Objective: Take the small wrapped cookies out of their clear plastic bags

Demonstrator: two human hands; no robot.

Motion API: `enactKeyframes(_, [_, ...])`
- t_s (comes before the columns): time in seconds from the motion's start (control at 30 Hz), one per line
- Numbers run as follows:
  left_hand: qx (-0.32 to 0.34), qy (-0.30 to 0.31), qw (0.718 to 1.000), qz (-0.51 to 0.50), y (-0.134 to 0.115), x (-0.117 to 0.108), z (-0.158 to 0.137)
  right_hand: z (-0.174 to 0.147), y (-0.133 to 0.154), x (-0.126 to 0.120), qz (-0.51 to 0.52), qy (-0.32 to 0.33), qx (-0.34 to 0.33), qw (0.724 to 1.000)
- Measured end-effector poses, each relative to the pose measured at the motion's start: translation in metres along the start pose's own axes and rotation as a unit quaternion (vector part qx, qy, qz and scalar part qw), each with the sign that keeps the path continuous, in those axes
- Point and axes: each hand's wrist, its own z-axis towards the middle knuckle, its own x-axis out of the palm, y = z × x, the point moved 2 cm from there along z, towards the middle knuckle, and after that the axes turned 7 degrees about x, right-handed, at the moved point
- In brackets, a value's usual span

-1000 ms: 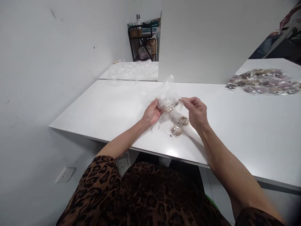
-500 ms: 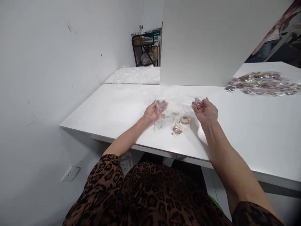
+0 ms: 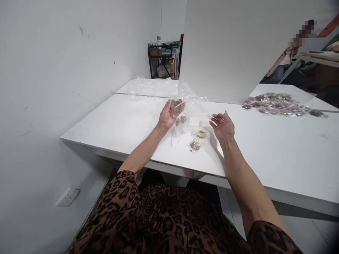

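The clear plastic bag (image 3: 193,100) lies between the two hands, but nearest the body, below both sets of fingers, are two small packets (image 3: 196,145), one a little beyond the other on the white table (image 3: 265,148). They look rounded, with no clear long axis; lying flat probably lets them rest without support.

Farther in, the right hand (image 3: 224,127) has its fingers apart and bent toward the bag, seemingly holding nothing; whether they touch the film I cannot tell. The left hand (image 3: 167,118) has curled fingers showing through the film; whether they pinch it is unclear. That hand probably supports the limp plastic.

Crumpled, the bag stretches mainly sideways from the left fingers toward the right ones, a peak rising away; its mouth cannot be made out. Brownish pieces (image 3: 182,119) show just below the left fingertips.

Well beyond the right fingers lies a packet pile (image 3: 280,104); beyond the left, loose film (image 3: 150,86).
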Motion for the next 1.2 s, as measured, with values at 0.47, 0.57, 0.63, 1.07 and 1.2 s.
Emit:
enactKeyframes(0.47, [-0.070, 0.035, 0.997, 0.028, 0.018, 0.034, 0.010, -0.026, -0.012, 0.021, -0.097, 0.198, 0.007, 0.975])
enactKeyframes(0.57, [-0.068, -0.008, 0.994, 0.083, 0.021, 0.009, 0.014, -0.025, -0.008, 0.022, -0.026, 0.140, 0.011, 0.990])
enactKeyframes(0.63, [-0.089, -0.023, 0.982, 0.162, 0.023, -0.012, 0.010, -0.022, -0.003, 0.020, 0.018, 0.105, 0.006, 0.994])
enactKeyframes(1.07, [-0.005, 0.188, 0.850, 0.492, 0.074, -0.042, -0.009, -0.046, 0.026, 0.024, 0.101, 0.126, -0.019, 0.987])
enactKeyframes(1.2, [-0.043, 0.110, 0.908, 0.401, 0.077, -0.033, -0.003, -0.043, 0.029, 0.020, 0.097, 0.124, -0.021, 0.987])
